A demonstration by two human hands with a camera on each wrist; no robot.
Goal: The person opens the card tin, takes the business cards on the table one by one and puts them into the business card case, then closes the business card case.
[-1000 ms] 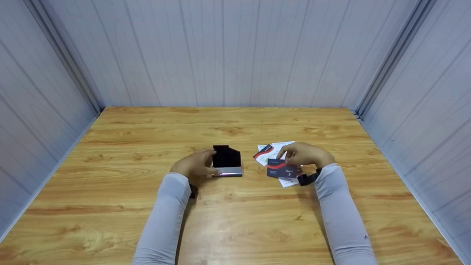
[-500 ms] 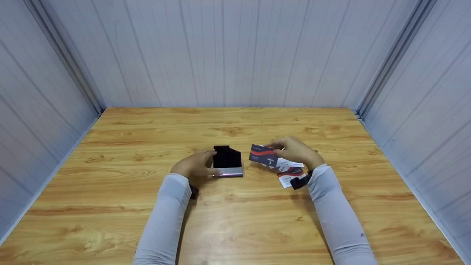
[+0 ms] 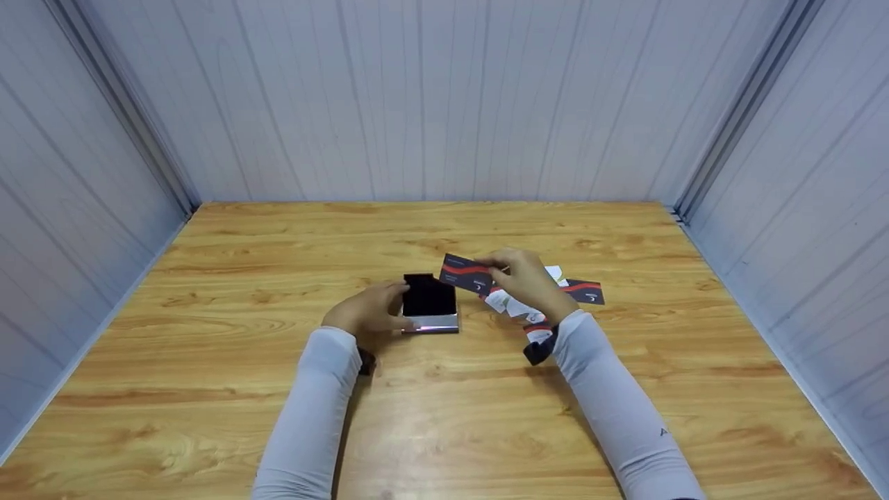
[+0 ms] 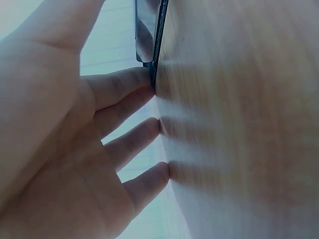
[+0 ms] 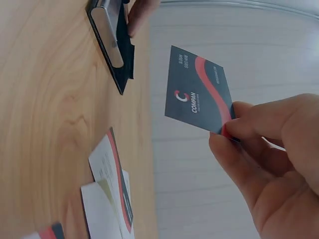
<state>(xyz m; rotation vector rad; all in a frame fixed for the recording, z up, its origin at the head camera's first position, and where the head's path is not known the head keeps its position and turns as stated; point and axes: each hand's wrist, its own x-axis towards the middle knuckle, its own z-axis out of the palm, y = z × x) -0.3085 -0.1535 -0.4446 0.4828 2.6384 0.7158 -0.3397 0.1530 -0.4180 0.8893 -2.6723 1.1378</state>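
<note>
A business card holder (image 3: pixel 430 298), black inside with a shiny silver front, lies opened out on the wooden table in the head view. My left hand (image 3: pixel 368 309) holds it at its left side, thumb at the silver front and index finger at the far black part. In the left wrist view, fingertips touch the dark edge of the holder (image 4: pixel 148 45); the other fingertips rest on the table. My right hand (image 3: pixel 524 278) pinches a dark business card (image 5: pixel 197 89) with a red wave between thumb and fingers. That card is raised, beside the holder's far right corner.
Several loose business cards (image 3: pixel 515 305), white and dark, lie overlapping under and beside my right forearm; a dark one (image 3: pixel 587 292) is at their right end. The wooden table (image 3: pixel 430 417) meets pale panel walls (image 3: pixel 444 104) at the back and sides.
My right hand has lifted the dark card off the pile and carried it left and away from me towards the holder. More of the loose cards show. The left hand stays still.
</note>
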